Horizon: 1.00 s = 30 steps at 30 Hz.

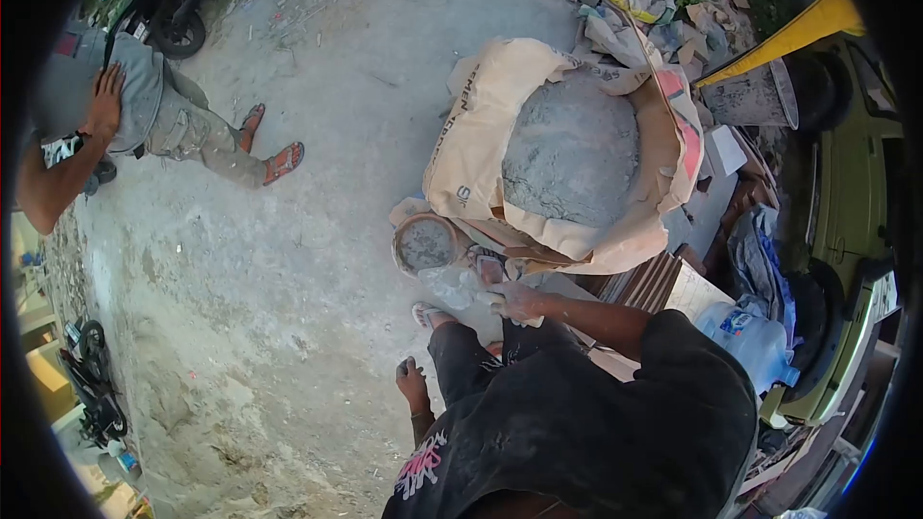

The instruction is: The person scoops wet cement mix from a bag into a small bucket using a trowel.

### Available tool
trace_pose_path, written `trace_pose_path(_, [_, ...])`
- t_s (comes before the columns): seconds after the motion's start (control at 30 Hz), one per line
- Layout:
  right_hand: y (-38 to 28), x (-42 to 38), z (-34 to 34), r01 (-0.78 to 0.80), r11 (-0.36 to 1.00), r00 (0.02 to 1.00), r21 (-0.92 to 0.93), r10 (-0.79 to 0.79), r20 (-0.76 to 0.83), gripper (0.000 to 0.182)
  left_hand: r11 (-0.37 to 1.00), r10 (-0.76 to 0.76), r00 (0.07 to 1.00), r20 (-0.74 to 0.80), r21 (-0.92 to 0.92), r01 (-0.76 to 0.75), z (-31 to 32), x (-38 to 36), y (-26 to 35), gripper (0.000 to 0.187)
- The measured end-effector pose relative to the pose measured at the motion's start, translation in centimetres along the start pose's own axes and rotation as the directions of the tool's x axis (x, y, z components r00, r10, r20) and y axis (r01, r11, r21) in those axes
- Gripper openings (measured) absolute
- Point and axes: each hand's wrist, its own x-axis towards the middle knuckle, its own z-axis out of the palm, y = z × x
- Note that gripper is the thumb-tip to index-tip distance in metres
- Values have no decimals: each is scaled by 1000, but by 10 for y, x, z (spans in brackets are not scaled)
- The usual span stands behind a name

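My right hand [521, 301] is closed around the narrow end of a clear plastic bottle [448, 285], which looks cut open like a scoop. The bottle's wide end is beside the rim of a round bucket [397, 255] with grey material inside. Just beyond, a large torn-open paper cement bag [471, 149] holds a heap of grey powder [572, 154]. My left hand [411, 380] hangs by my left leg, its fingers loosely bent and apart, with nothing visible in it. My feet in sandals are close to the bucket.
Another person [183, 120] in sandals stands at the left on the dusty concrete ground [317, 67]. Motorbikes [96, 384] are parked at the left edge and top. On the right are stacked tiles [625, 290], a large water jug [745, 344], a dirty bucket [755, 96] and a green vehicle [851, 202].
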Motion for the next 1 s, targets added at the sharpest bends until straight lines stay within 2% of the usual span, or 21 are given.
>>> trace_pose_path(0.03, [-37,-41,-26,-71,996,997,59,69,39,41,998,55,997,52,9,-55,11,8,21,34])
trace_pose_path(0.1, [-27,-82,-44,71,997,995,-43,-74,-71,46,981,189,979,79,15,-191,41,23,58,33])
trace_pose_path(0.17, [-45,-138,-70,89,996,970,-30,-94,-226,48,900,377,918,126,185,-395,71,17,105,34])
trace_pose_path(0.2, [-48,-158,-80,95,995,968,-30,-100,-231,48,851,434,884,172,245,-465,87,-4,141,35])
trace_pose_path(0.27, [-50,-183,-97,36,999,901,19,-24,-433,49,750,511,822,252,337,-569,124,-49,201,42])
trace_pose_path(0.3, [-43,-183,-102,48,999,899,13,-38,-435,49,708,531,799,284,371,-602,144,-64,217,46])
trace_pose_path(0.37, [-20,-169,-115,34,969,776,244,128,-617,47,684,381,873,305,543,-488,184,-83,247,56])
trace_pose_path(0.4, [-6,-155,-121,43,971,781,237,115,-614,47,668,422,856,297,536,-516,205,-87,254,56])
trace_pose_path(0.47, [14,-124,-131,115,991,517,61,-7,-856,43,631,474,831,290,547,-551,228,-71,248,56])
trace_pose_path(0.53, [13,-115,-138,122,990,467,70,5,-884,40,571,581,755,305,508,-645,252,-48,239,45])
trace_pose_path(0.6, [15,-106,-143,-47,996,399,73,86,-913,40,564,571,750,333,505,-654,258,-51,247,41])
trace_pose_path(0.67, [17,-105,-147,-78,993,426,93,118,-897,41,558,551,754,358,513,-652,263,-49,242,38])
trace_pose_path(0.73, [19,-104,-149,-107,988,456,116,152,-877,42,244,850,450,274,553,-797,269,-35,226,35])
trace_pose_path(0.77, [23,-101,-150,-132,986,452,99,149,-879,41,231,851,444,281,559,-796,268,-37,230,35])
trace_pose_path(0.83, [35,-92,-156,-151,985,445,84,144,-884,41,412,789,556,263,445,-795,265,-50,247,37])
trace_pose_path(0.9, [47,-85,-161,-185,981,448,-53,37,-893,40,418,772,555,309,411,-810,260,-75,271,38])
trace_pose_path(0.93, [45,-86,-166,-181,982,452,-54,35,-892,40,431,753,555,354,372,-822,258,-87,281,39])
trace_pose_path(1.0, [33,-90,-177,-144,989,588,-15,74,-806,38,443,747,552,370,342,-829,255,-103,292,39])
